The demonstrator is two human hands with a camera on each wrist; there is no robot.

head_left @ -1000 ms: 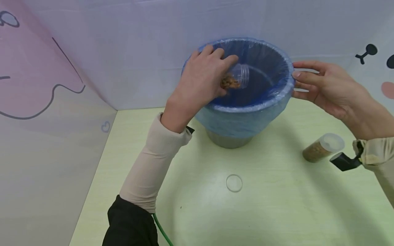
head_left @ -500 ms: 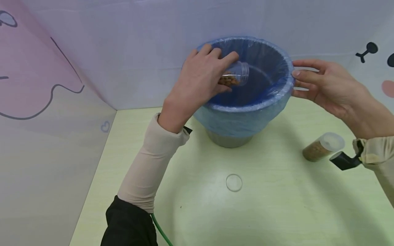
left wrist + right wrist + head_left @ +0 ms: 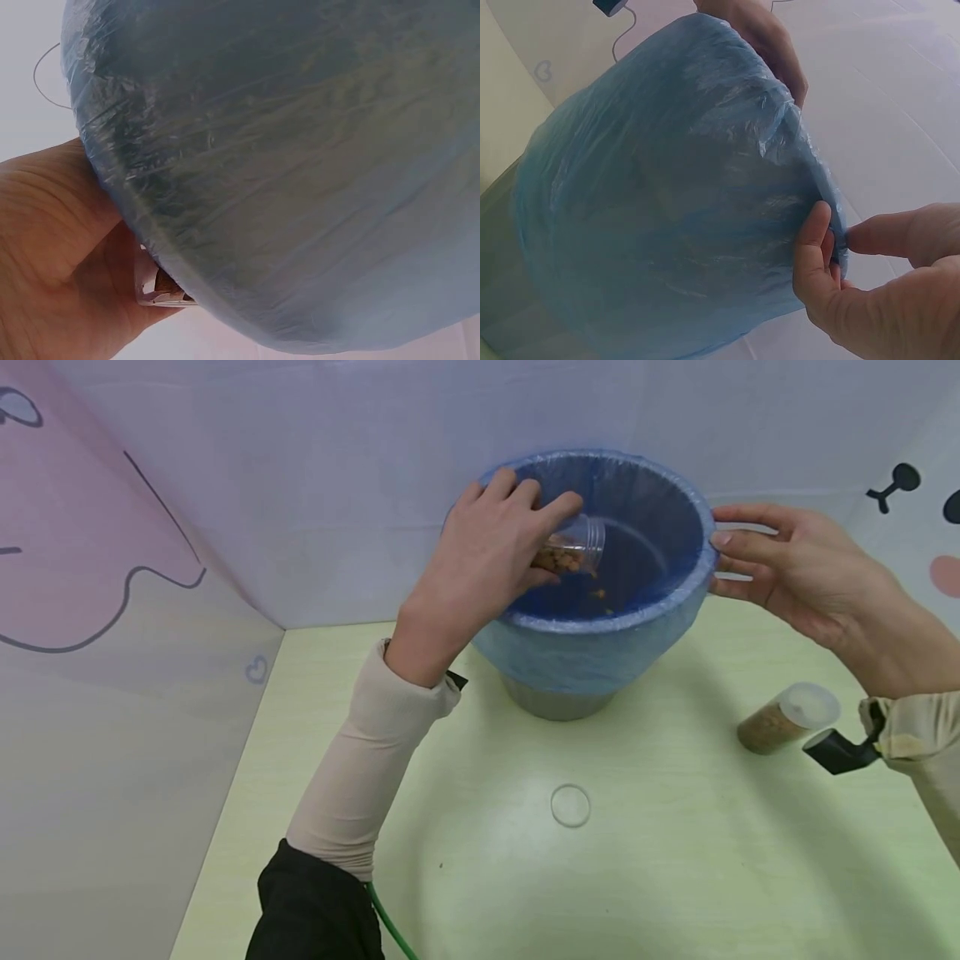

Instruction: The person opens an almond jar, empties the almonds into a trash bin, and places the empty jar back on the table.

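My left hand (image 3: 480,552) grips a clear plastic jar (image 3: 591,537), which lies nearly sideways over the mouth of a bin. Brown crumbly pieces (image 3: 557,558) fill part of the jar, and a few small bits (image 3: 598,594) show below its open mouth, against the bin's inside. A blue plastic bag (image 3: 570,656) lines the grey bin (image 3: 558,702) and folds down over its outside. On the right side, my right hand (image 3: 810,560) pinches the bagged rim; the right wrist view shows its fingers (image 3: 810,259) on the outer side and thumb opposite.
A second lidded jar (image 3: 783,718) with brown contents stands on the pale table (image 3: 675,860) at the right, near the right wrist camera (image 3: 840,753). A thin clear ring (image 3: 571,806) lies in front of the bin. Behind rises a white sheet (image 3: 337,485) with drawings.
The jar first shifted slightly up and left, then its mouth dipped a little. Small brown bits now appear beneath the mouth, inside the bin. My right hand keeps its place on the rim.
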